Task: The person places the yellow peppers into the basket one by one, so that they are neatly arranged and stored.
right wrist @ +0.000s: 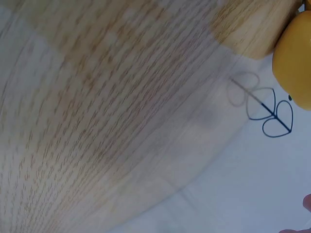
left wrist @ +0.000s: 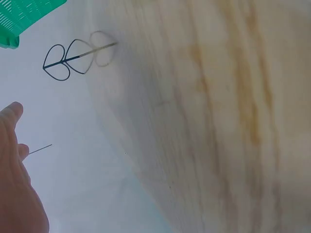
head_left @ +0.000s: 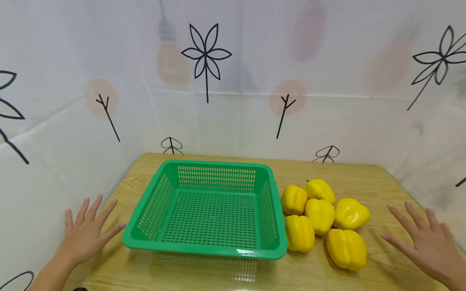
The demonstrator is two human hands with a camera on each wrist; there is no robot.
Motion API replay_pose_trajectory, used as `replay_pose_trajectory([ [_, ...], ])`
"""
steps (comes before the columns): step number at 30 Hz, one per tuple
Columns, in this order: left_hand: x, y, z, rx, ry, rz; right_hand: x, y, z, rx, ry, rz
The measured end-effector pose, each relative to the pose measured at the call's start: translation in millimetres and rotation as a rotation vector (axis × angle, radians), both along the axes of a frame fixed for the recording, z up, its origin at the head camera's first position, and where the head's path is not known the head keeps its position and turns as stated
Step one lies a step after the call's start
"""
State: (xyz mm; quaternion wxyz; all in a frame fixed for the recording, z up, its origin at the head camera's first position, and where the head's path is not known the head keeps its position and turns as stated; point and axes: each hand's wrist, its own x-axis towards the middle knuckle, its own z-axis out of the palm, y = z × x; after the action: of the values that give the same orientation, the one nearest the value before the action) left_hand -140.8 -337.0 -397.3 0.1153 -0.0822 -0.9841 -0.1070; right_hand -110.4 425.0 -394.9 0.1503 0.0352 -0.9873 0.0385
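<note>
A green plastic basket (head_left: pixel 211 249) with slotted walls stands on the table, its inside bare. Right beside it lies a loose group of several yellow bell peppers (head_left: pixel 320 216). My left hand (head_left: pixel 84 234) hovers left of the basket with its fingers spread, holding nothing. On the far side, right of the peppers, my right hand (head_left: pixel 427 242) is likewise spread and touches none of them. The left wrist view catches part of the left hand (left wrist: pixel 17 170) and a corner of the basket (left wrist: pixel 29 17). One pepper (right wrist: pixel 296 60) shows at the right wrist view's edge.
The wood-grain table (head_left: pixel 327 171) reaches back to a white cloth (head_left: pixel 236 121) printed with black leaf and flower outlines. That cloth also hangs along the left and right sides. A small dark object (head_left: pixel 80 289) peeks in at the bottom left.
</note>
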Motion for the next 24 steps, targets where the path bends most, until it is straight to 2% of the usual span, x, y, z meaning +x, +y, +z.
replay_pose_trajectory([
  [7,0.3,4.5,0.5,0.1,0.017,-0.026,3.8,-6,0.8,-0.068,0.007,0.06],
  [14,-2.4,10.3,3.1,0.208,0.056,-0.084,4.3,-9,4.0,-0.199,-0.03,0.111],
  [19,-3.2,16.0,8.4,0.337,0.074,-0.133,4.8,-13,7.2,-0.263,-0.063,0.11],
  [24,-2.0,22.0,14.9,0.48,0.037,-0.171,6.0,-18,9.9,-0.31,-0.094,0.107],
])
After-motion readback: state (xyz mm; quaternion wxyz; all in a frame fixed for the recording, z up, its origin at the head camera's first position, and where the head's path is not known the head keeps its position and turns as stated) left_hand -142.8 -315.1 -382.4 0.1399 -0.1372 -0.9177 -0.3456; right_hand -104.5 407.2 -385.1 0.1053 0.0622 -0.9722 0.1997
